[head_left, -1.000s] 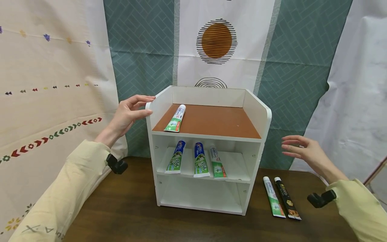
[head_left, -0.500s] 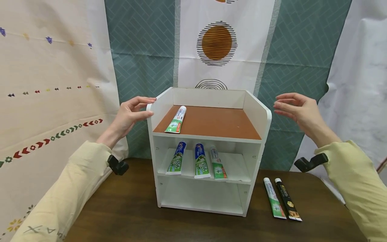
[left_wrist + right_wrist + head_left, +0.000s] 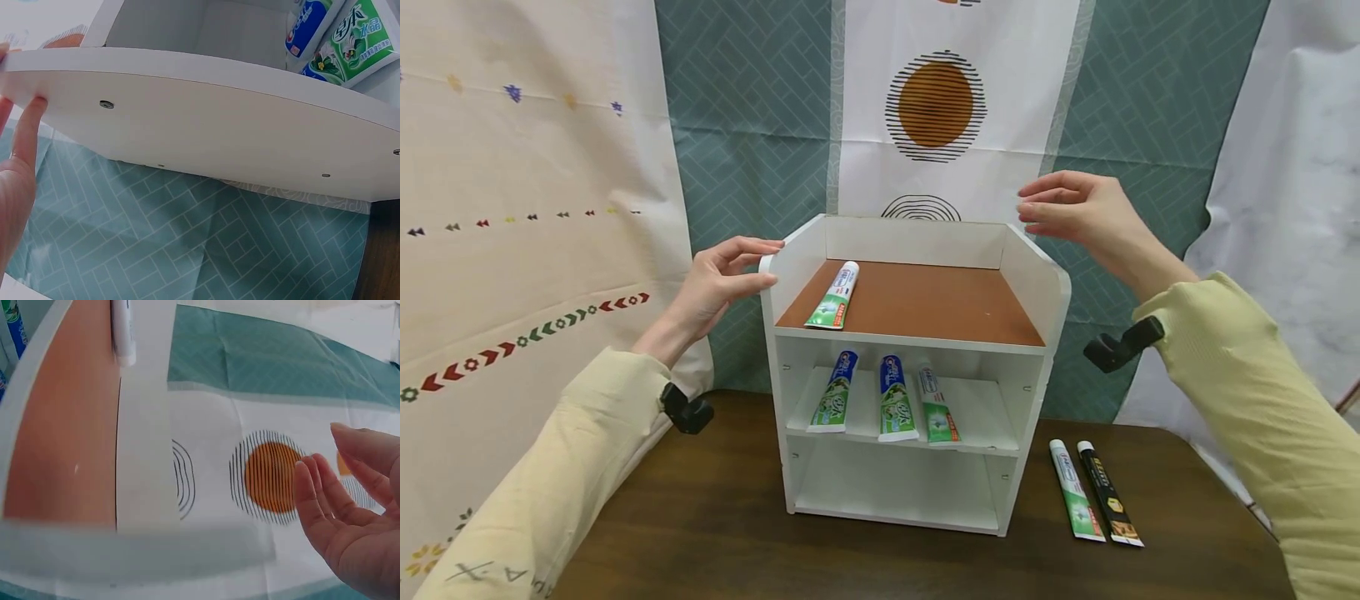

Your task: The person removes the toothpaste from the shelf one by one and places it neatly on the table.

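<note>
Right hand [image 3: 1086, 208] has risen leftward — fingers loosely bent, empty — while the left hand [image 3: 711, 279] pinches the white shelf [image 3: 910, 340] at its left edge.

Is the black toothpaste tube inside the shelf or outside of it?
Outside: the black toothpaste tube lies on the brown table, right of the white shelf unit.

Behind a dark brown wood-grained table [image 3: 700, 517] hangs a teal, herringbone-patterned fabric [image 3: 1150, 92] with a white central band [image 3: 865, 92] (an orange striped disc [image 3: 936, 104] is printed there). Cream cloth with small coloured motifs [image 3: 550, 267] hangs at left, whitish grey-mottled cloth [image 3: 1285, 200] at right.
</note>
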Tool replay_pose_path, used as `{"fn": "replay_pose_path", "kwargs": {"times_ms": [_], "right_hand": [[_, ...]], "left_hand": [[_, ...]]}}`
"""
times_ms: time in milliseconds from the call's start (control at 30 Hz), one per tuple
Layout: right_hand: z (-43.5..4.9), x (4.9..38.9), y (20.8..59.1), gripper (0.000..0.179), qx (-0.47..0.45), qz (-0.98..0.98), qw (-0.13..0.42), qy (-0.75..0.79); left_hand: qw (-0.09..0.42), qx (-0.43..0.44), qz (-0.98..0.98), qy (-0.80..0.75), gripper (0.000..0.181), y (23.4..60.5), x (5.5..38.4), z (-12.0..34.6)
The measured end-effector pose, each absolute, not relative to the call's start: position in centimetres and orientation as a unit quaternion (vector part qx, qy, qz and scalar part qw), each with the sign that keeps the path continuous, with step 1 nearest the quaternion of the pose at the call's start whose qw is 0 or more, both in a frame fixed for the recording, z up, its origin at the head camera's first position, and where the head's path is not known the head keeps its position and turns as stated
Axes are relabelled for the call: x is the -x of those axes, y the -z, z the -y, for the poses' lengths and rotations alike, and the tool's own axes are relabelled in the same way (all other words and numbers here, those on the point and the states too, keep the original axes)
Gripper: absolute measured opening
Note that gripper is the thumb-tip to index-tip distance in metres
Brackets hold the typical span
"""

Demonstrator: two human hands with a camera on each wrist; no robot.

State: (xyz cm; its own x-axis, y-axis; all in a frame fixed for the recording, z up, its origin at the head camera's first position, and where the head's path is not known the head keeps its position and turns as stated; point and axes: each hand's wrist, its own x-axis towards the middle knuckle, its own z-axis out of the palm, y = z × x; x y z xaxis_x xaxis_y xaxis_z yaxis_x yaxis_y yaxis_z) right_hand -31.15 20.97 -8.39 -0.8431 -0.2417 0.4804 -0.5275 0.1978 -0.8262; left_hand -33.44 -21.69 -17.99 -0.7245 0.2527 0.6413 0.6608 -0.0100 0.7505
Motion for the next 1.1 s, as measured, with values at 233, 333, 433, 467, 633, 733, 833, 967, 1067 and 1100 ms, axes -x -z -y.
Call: {"fn": "replay_pose_path", "kwargs": {"times_ms": [233, 333, 433, 467, 633, 733, 833, 967, 1067, 1100], "right_hand": [[-16.6, 32.7, 8.2, 0.033, -0.239, 0.81, 0.091, -0.527], [-14.9, 33.7, 8.8, 0.032, -0.238, 0.813, 0.066, -0.527], [-13.3, 34.6, 9.7, 0.032, -0.233, 0.822, 0.049, -0.517], [-12.8, 34.8, 10.1, 0.032, -0.231, 0.825, 0.041, -0.514], [-10.0, 35.4, 11.7, 0.03, -0.241, 0.834, -0.01, -0.495], [-8.3, 35.3, 12.4, 0.031, -0.258, 0.837, -0.035, -0.481], [-6.8, 35.1, 12.9, 0.032, -0.265, 0.841, -0.053, -0.469], [-5.2, 34.9, 13.3, 0.032, -0.266, 0.85, -0.065, -0.45], [-4.1, 34.9, 13.6, 0.031, -0.259, 0.856, -0.075, -0.441], [-3.8, 34.8, 13.7, 0.03, -0.255, 0.858, -0.078, -0.438]], "left_hand": [[0.162, 0.33, 0.687, 0.627, 0.03, 18.1, 33.5, 21.8], [0.161, 0.328, 0.686, 0.629, 0.029, 18.1, 33.5, 21.8], [0.156, 0.327, 0.686, 0.631, 0.028, 18.2, 33.5, 21.7], [0.156, 0.327, 0.687, 0.631, 0.028, 18.2, 33.4, 21.6], [0.157, 0.326, 0.688, 0.629, 0.029, 18.2, 33.5, 21.4], [0.161, 0.33, 0.687, 0.628, 0.03, 18.1, 33.6, 21.4], [0.159, 0.333, 0.683, 0.631, 0.03, 18.1, 33.6, 21.4], [0.153, 0.338, 0.677, 0.636, 0.03, 18.1, 33.7, 21.6], [0.153, 0.339, 0.676, 0.637, 0.03, 18.1, 33.7, 21.7], [0.153, 0.338, 0.675, 0.638, 0.03, 18.1, 33.7, 21.7]]}}
